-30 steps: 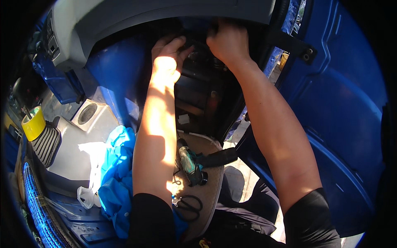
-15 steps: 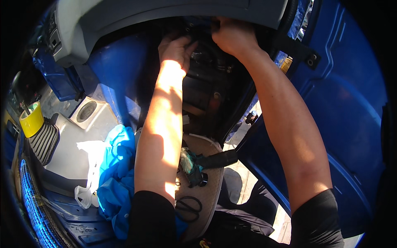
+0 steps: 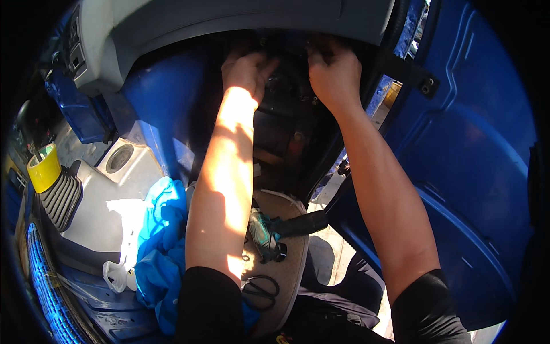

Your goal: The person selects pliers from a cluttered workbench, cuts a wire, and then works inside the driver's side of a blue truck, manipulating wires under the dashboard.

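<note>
Both my hands reach up into the dark space beneath the grey dashboard [image 3: 246, 26]. My left hand [image 3: 246, 71] is curled there, its fingertips lost in shadow beside dark parts; whatever it grips I cannot make out. To its right, my right hand [image 3: 337, 71] has thumb and fingers pressed together in a pinch, and what lies between them is too dark to name. Below the hands is a dark recess with black housings [image 3: 275, 129]. A teal and black power tool [image 3: 264, 234] lies on the beige seat [image 3: 286, 272] under my forearms.
The blue door [image 3: 458, 172] stands open at the right. Left of my left arm, a blue cloth [image 3: 160, 229] and a white bag [image 3: 127, 223] lie bundled. A yellow tape roll [image 3: 43, 169] sits over the gear lever boot [image 3: 60, 200]. A black cord loop [image 3: 260, 291] rests on the seat.
My right hand has come down and slightly right from the dashboard's underside, its fingers now showing in a pinch. My left hand stays almost in place.
</note>
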The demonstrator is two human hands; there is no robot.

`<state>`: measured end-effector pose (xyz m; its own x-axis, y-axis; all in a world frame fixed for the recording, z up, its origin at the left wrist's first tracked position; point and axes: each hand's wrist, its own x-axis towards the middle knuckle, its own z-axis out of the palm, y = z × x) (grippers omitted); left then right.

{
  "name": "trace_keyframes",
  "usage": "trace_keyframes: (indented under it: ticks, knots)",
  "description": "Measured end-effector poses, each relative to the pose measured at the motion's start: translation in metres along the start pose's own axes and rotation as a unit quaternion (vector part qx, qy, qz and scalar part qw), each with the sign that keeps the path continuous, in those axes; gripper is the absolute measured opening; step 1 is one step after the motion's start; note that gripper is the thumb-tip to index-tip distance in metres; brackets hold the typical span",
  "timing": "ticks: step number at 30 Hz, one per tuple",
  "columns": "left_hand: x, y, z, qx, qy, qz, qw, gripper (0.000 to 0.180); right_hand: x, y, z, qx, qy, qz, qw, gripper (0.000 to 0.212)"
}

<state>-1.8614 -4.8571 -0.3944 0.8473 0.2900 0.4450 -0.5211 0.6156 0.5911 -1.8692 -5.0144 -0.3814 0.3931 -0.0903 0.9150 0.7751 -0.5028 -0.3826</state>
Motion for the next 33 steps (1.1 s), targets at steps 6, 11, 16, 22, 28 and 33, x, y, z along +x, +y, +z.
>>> trace_keyframes:
  ticks: [6,11,16,22,28,33]
  knots:
    - [-0.007,0.0,0.008,0.03,-0.001,-0.069,0.997,0.036,-0.009,-0.007,-0.004,0.22,-0.05,0.22,0.949,0.022]
    - [-0.019,-0.002,0.016,0.19,-0.012,-0.116,0.975,0.033,-0.002,-0.015,-0.003,0.268,-0.066,0.354,0.894,0.019]
    - [-0.021,0.006,0.016,0.239,-0.021,-0.148,0.959,0.028,-0.002,-0.017,-0.004,0.3,-0.091,0.368,0.876,0.014]
    - [-0.024,-0.007,0.008,0.249,-0.065,-0.159,0.953,0.023,-0.003,-0.01,0.007,0.314,-0.014,0.358,0.879,0.013]
    - [-0.011,-0.014,0.008,0.293,-0.077,-0.09,0.949,0.019,-0.011,-0.007,0.01,0.283,-0.034,0.301,0.91,0.021]
    - [0.004,-0.01,0.022,0.335,-0.058,-0.026,0.94,0.022,-0.01,-0.009,0.01,0.258,-0.049,0.286,0.921,0.026]
